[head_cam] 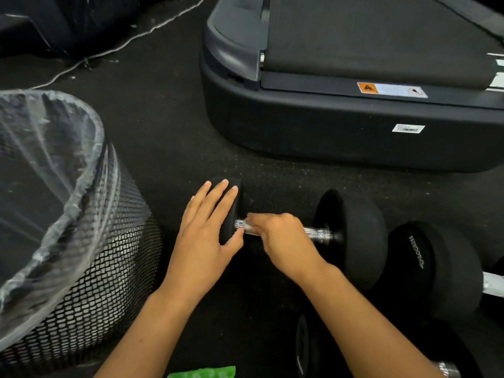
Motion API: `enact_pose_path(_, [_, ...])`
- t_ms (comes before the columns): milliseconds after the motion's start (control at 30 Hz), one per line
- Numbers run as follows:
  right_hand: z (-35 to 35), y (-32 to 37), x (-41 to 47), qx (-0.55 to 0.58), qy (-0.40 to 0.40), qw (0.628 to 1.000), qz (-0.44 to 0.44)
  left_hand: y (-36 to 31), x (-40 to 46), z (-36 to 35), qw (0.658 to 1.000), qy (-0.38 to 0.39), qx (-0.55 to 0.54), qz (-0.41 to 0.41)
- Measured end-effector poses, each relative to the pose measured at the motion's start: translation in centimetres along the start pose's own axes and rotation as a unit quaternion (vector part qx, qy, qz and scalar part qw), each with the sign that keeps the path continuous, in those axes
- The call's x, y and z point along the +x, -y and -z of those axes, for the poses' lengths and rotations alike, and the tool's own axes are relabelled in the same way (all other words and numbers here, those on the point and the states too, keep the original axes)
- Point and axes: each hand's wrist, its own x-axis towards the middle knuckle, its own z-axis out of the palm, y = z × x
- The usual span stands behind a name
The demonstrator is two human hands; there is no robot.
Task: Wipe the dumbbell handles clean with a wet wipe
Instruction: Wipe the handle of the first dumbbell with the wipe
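Note:
A black dumbbell [351, 236] with a chrome handle [317, 234] lies on the dark floor in the middle of the view. My left hand [208, 230] rests flat on its left weight head, fingers straight. My right hand [283, 241] grips the handle near its left end, with a bit of white wet wipe [249, 223] showing under the fingers. The wipe is mostly hidden by the hand.
A black mesh bin [90, 268] with a clear liner stands at the left. A treadmill base [341, 126] fills the far right. More black dumbbells [436, 268] lie at the right and lower right. A green packet [203, 372] pokes in at the bottom edge.

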Motion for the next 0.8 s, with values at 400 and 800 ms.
enact_pose_path(400, [0.3, 0.1, 1.8, -0.006, 0.025, 0.999, -0.034, 0.1, -0.1, -0.1, 1.0, -0.005, 0.007, -0.004])
enact_pose_path(800, [-1.0, -1.9, -1.2, -0.056, -0.072, 0.985, 0.144, 0.1, 0.1, 0.0, 1.0, 0.003, 0.0, -0.006])
